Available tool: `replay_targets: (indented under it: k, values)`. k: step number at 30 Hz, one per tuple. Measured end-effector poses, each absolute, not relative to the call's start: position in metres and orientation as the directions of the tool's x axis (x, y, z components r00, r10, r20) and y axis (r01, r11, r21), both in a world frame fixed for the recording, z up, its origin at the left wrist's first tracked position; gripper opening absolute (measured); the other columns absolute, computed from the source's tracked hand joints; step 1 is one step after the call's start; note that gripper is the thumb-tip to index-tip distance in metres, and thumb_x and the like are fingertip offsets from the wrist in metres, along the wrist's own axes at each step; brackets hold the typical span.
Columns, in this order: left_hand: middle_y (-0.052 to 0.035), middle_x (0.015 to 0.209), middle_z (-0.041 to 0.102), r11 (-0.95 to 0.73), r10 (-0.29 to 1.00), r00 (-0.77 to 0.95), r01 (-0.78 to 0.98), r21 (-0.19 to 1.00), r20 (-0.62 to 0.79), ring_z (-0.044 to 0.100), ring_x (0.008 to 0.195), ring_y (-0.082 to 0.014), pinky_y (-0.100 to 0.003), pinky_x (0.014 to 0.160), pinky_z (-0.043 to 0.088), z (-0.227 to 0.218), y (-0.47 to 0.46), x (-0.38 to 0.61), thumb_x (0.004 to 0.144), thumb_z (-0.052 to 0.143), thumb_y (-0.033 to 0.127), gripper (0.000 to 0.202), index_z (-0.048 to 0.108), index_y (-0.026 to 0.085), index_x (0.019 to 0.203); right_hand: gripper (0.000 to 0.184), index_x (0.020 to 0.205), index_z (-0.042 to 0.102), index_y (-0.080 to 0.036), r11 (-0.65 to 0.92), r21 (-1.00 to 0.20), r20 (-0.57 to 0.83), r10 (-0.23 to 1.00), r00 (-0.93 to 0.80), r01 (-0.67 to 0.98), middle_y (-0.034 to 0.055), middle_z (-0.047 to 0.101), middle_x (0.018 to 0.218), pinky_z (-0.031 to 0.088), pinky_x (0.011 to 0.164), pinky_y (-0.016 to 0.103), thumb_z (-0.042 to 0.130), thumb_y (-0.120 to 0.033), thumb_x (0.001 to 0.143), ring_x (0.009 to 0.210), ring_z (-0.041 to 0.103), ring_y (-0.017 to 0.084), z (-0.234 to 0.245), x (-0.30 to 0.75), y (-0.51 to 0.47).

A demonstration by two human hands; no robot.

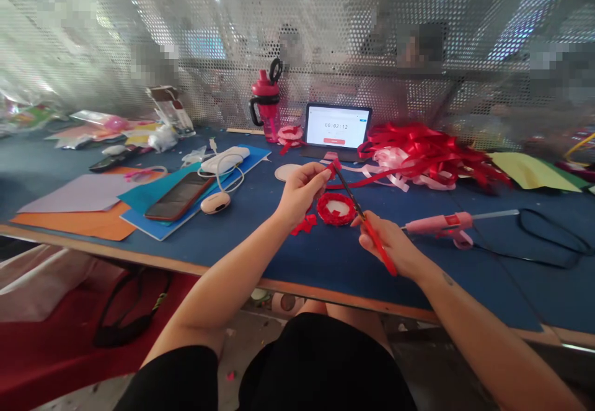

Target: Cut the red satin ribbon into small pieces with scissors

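Left of a red ring (326, 216), the left hand (303, 190) pinched red ribbon (333, 167) in a closed grip; to its right, the right hand (389, 242) curled around scissors (369, 227), blades at the ribbon.

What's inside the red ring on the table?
Inside the ring, a pale center shows, with a bit of red toward its near edge. Whatever lies beneath the ring is covered and can't be seen.
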State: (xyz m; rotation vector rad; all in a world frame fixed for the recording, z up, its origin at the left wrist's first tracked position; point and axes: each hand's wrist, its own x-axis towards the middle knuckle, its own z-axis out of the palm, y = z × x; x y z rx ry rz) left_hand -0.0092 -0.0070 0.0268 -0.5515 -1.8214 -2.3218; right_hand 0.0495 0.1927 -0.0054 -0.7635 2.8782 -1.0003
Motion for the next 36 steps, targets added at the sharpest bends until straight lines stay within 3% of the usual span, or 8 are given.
replay_targets:
  k: [7, 12, 18, 23, 31, 36]
  values:
    - [0.0064, 0.048, 0.044, -0.273, 0.01, -0.914, 0.388, 0.88, 0.406, 0.035, 0.038, -0.0023, -0.017, 0.035, 0.024, 0.026, -0.009, -0.009, 0.076, 0.064, 0.033, 0.02, 0.055, 0.017, 0.07, 0.05, 0.095, 0.053, -0.02, 0.651, -0.602, 0.2, -0.437, -0.877, -0.462, 0.0002, 0.052, 0.062, 0.031, 0.053, 0.026, 0.029, -0.064, 0.09, 0.051, 0.046, 0.015, -0.012, 0.047, 0.195]
    - [0.0041, 0.054, 0.056, -0.293, 0.149, -0.895, 0.367, 0.883, 0.421, 0.049, 0.038, -0.0049, -0.016, 0.036, 0.038, 0.023, -0.009, -0.006, 0.078, 0.062, 0.035, 0.021, 0.052, 0.017, 0.073, 0.055, 0.091, 0.055, -0.02, 0.669, -0.599, 0.179, -0.424, -0.888, -0.44, -0.0019, 0.047, 0.054, 0.028, 0.048, 0.024, 0.029, -0.067, 0.088, 0.044, 0.042, 0.014, -0.008, 0.048, 0.194]
    - [0.0038, 0.054, 0.059, -0.288, 0.247, -0.899, 0.288, 0.913, 0.362, 0.055, 0.039, -0.0063, -0.015, 0.038, 0.041, 0.02, -0.005, -0.006, 0.078, 0.057, 0.028, 0.017, 0.048, 0.017, 0.07, 0.056, 0.086, 0.057, -0.02, 0.662, -0.595, 0.191, -0.435, -0.88, -0.456, -0.002, 0.046, 0.05, 0.029, 0.049, 0.024, 0.029, -0.068, 0.087, 0.044, 0.045, 0.014, -0.005, 0.05, 0.193]
    - [0.0008, 0.059, 0.064, -0.267, 0.314, -0.884, 0.269, 0.925, 0.348, 0.061, 0.046, -0.0092, -0.017, 0.042, 0.046, 0.018, -0.003, -0.004, 0.079, 0.056, 0.029, 0.017, 0.048, 0.016, 0.072, 0.05, 0.084, 0.057, -0.019, 0.596, -0.679, 0.179, -0.432, -0.884, -0.429, -0.0015, 0.049, 0.051, 0.034, 0.049, 0.023, 0.036, -0.064, 0.088, 0.047, 0.05, 0.014, -0.003, 0.054, 0.191]
    - [0.001, 0.062, 0.064, -0.271, 0.297, -0.896, 0.252, 0.929, 0.329, 0.064, 0.052, -0.0095, -0.017, 0.047, 0.05, 0.017, -0.002, -0.003, 0.076, 0.056, 0.027, 0.015, 0.046, 0.017, 0.07, 0.054, 0.079, 0.054, -0.018, 0.397, -0.844, 0.156, -0.464, -0.872, -0.362, -0.0023, 0.047, 0.05, 0.037, 0.046, 0.023, 0.034, -0.067, 0.089, 0.045, 0.047, 0.012, -0.01, 0.053, 0.192]
    - [0.0029, 0.06, 0.061, -0.254, 0.286, -0.904, 0.249, 0.935, 0.318, 0.063, 0.051, -0.0089, -0.018, 0.048, 0.05, 0.018, -0.001, -0.003, 0.076, 0.055, 0.027, 0.017, 0.043, 0.017, 0.069, 0.051, 0.079, 0.054, -0.018, 0.302, -0.928, 0.065, -0.443, -0.894, -0.217, -0.0056, 0.04, 0.046, 0.038, 0.041, 0.023, 0.043, -0.067, 0.085, 0.038, 0.041, 0.01, -0.015, 0.052, 0.19]
